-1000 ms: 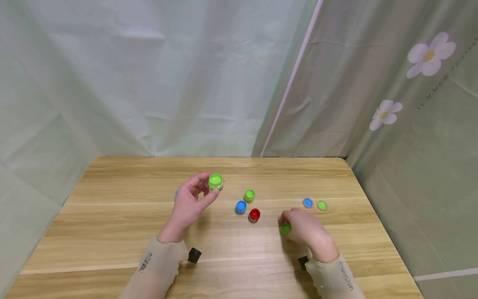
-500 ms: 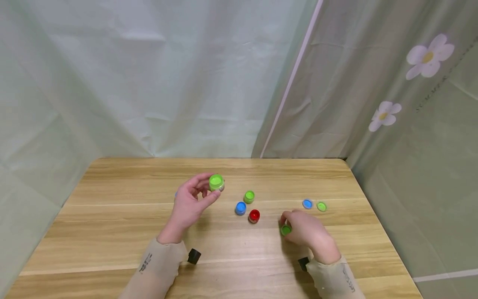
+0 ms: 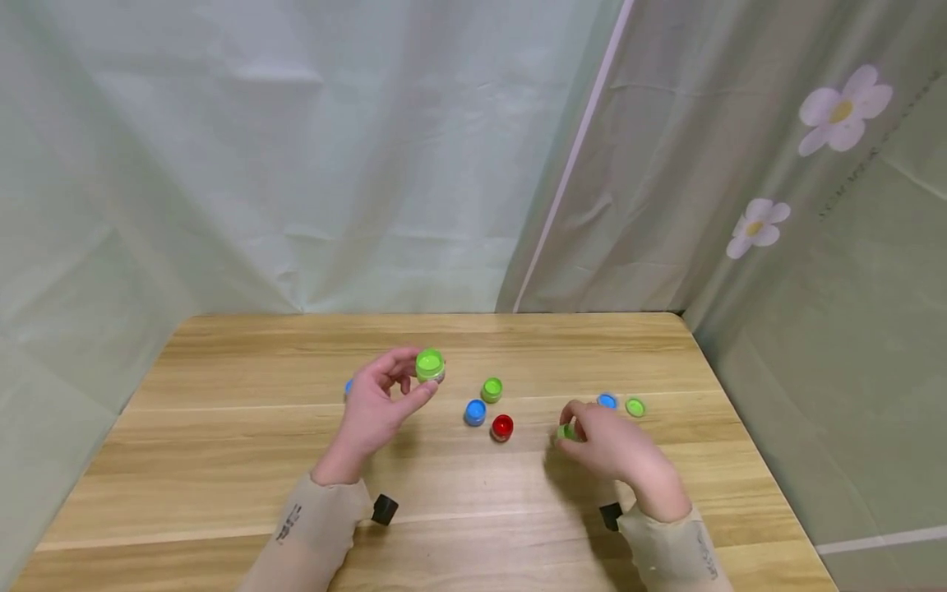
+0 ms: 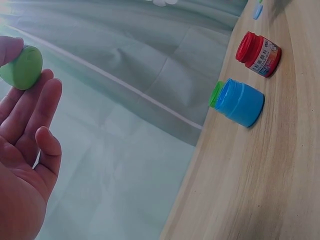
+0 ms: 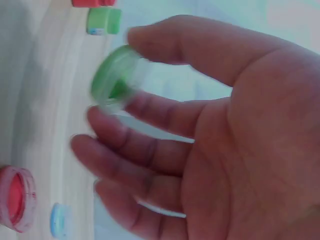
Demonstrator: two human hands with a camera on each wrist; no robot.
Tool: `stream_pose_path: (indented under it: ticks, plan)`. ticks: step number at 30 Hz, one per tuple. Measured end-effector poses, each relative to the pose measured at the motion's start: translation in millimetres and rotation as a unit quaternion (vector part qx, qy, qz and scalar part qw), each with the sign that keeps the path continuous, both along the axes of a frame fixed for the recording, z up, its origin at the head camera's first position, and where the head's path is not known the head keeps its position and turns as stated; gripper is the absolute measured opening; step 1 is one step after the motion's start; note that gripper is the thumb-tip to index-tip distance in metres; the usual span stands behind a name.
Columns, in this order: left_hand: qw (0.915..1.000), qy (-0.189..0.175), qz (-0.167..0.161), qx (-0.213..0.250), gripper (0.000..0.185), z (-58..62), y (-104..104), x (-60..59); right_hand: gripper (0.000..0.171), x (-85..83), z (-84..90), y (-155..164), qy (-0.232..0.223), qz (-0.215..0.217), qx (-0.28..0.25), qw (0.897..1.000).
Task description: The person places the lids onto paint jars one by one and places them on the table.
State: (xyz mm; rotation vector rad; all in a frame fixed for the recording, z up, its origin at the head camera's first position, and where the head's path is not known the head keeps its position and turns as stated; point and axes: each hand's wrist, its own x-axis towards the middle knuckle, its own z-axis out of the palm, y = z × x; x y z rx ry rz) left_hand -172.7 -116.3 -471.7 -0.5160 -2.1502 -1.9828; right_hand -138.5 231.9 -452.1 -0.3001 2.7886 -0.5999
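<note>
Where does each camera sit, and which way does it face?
Head: on the head, facing forward and down at the table; left hand and right hand show.
Left wrist: on that wrist, facing the red jar past the left hand's palm.
Right wrist: on that wrist, facing the right hand's palm and pinched green lid.
Head and left wrist share the red jar.

Head view: soft, even light; diffuse shadow beside the right hand [image 3: 614, 444]. Left wrist view: glare, upper left. Right wrist view: hazy; green lid [image 5: 112, 77] blurred.
</note>
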Motion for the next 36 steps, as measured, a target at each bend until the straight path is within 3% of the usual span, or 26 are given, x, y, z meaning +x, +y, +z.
stream_pose_path:
  ticks: [12,20,25,36]
  plan:
    - [0.9998,0.014,-0.015,-0.001,0.038,1.0,1,2.8,0.035,-3.5,34.9,-10,0.114,0.002,-0.078,0.99]
    - [0.999,0.032,-0.033,0.002,0.04,6.1,7,6.0,0.029,-5.1,61.5,-40,0.22,0.023,-0.182,0.958]
    - [0.9985,0.032,-0.044,0.007,0.038,7.6,11,7.9,0.027,-2.6,71.3,-58,0.263,0.046,-0.22,0.938]
    - [0.9972,0.035,-0.065,-0.008,0.035,4.6,19,13.1,0.021,-1.1,66.3,-76,0.286,0.1,-0.256,0.918]
